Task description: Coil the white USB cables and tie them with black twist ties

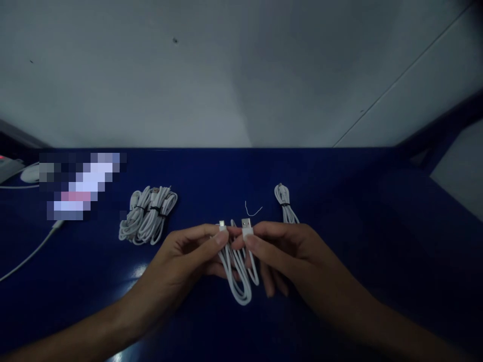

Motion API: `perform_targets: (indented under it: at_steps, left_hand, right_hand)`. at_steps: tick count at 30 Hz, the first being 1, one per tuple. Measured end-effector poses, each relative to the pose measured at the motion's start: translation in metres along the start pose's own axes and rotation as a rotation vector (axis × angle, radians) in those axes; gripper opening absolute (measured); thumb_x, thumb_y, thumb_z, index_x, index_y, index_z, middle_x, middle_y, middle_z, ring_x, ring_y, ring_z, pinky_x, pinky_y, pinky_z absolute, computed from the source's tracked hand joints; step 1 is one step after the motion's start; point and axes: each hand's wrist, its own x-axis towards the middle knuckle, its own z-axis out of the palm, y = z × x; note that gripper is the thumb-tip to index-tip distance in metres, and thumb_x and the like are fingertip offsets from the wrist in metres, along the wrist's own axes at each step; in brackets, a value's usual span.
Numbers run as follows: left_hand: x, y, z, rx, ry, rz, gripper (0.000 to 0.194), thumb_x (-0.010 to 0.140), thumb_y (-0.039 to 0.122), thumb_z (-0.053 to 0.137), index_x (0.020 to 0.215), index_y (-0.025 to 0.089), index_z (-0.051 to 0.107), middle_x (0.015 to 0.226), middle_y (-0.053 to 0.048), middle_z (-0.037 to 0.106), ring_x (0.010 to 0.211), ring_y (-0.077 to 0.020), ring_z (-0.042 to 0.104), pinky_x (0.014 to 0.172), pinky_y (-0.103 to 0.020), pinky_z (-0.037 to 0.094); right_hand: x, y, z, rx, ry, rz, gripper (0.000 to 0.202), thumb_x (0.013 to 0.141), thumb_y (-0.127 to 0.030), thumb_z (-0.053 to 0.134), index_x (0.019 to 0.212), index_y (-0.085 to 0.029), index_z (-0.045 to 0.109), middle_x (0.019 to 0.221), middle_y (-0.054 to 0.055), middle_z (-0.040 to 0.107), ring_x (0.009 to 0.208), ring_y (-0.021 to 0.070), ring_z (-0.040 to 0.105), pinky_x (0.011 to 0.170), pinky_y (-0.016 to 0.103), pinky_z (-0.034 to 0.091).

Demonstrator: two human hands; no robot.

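Note:
A white USB cable [241, 296] hangs in loose loops between my two hands above the blue table. My left hand [196, 251] is closed, pinching the cable's small plug and part of the coil between thumb and fingers. Closed on the larger USB-A plug, my right hand [283, 246] holds its metal end pointing up and away from me. The two plugs are side by side, a little apart. Just beyond them a thin white twist tie [253, 213] lies bent on the table.
To the left rest bundled white cables [149, 216] with black ties. Another tied cable [285, 201] lies beyond my right hand, partly hidden. A pixelated, lit device [88, 183] with a white charging cord [32, 259] is at far left. A pale wall [188, 90] stands behind the blue table [339, 201].

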Motion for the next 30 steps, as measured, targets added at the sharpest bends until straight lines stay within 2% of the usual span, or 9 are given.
perform_targets:
  at_steps: [5, 11, 17, 24, 30]
  left_hand:
    - [-0.0004, -0.0033, -0.0019, 0.059, 0.003, -0.012, 0.026, 0.110, 0.030, 0.065, 0.121, 0.020, 0.086, 0.109, -0.012, 0.085, 0.090, -0.0223, 0.081, 0.085, -0.034, 0.065]
    - [-0.0013, 0.0006, 0.0001, 0.099, -0.026, -0.041, 0.026, 0.109, 0.029, 0.065, 0.122, 0.024, 0.087, 0.114, -0.011, 0.086, 0.102, -0.0247, 0.081, 0.095, -0.036, 0.063]
    - [-0.0003, -0.0005, -0.0013, 0.147, 0.006, -0.036, 0.024, 0.107, 0.031, 0.069, 0.121, 0.026, 0.087, 0.116, -0.011, 0.086, 0.107, -0.0256, 0.080, 0.095, -0.034, 0.061]
    - [-0.0026, -0.0021, -0.0026, 0.146, 0.019, -0.043, 0.026, 0.107, 0.031, 0.068, 0.124, 0.025, 0.086, 0.119, -0.011, 0.086, 0.107, -0.0264, 0.079, 0.100, -0.038, 0.060]
    - [-0.0028, -0.0015, 0.0006, 0.125, 0.014, -0.033, 0.027, 0.109, 0.032, 0.065, 0.123, 0.025, 0.087, 0.120, -0.011, 0.085, 0.108, -0.0271, 0.079, 0.104, -0.041, 0.058]
  right_hand:
    - [0.0004, 0.0012, -0.0006, -0.011, -0.062, -0.002, 0.036, 0.112, -0.045, 0.061, 0.089, -0.023, 0.078, 0.064, -0.005, 0.064, 0.057, 0.0064, 0.057, 0.053, 0.017, 0.042]
    - [-0.0006, 0.0021, 0.0008, 0.017, -0.091, 0.022, 0.034, 0.112, -0.044, 0.061, 0.092, -0.024, 0.079, 0.070, -0.004, 0.064, 0.061, 0.0083, 0.056, 0.053, 0.019, 0.040]
    - [-0.0017, 0.0002, -0.0016, 0.014, -0.093, 0.028, 0.029, 0.111, -0.037, 0.062, 0.093, -0.024, 0.080, 0.072, -0.005, 0.061, 0.061, 0.0088, 0.049, 0.056, 0.021, 0.038]
    - [0.0029, 0.0016, -0.0037, 0.004, -0.113, 0.037, 0.034, 0.111, -0.040, 0.062, 0.086, -0.022, 0.076, 0.071, -0.004, 0.062, 0.061, 0.0095, 0.049, 0.058, 0.023, 0.039]
    - [0.0031, 0.0001, -0.0044, 0.000, -0.119, 0.027, 0.035, 0.111, -0.044, 0.061, 0.088, -0.023, 0.078, 0.072, -0.003, 0.061, 0.063, 0.0113, 0.050, 0.060, 0.025, 0.040]
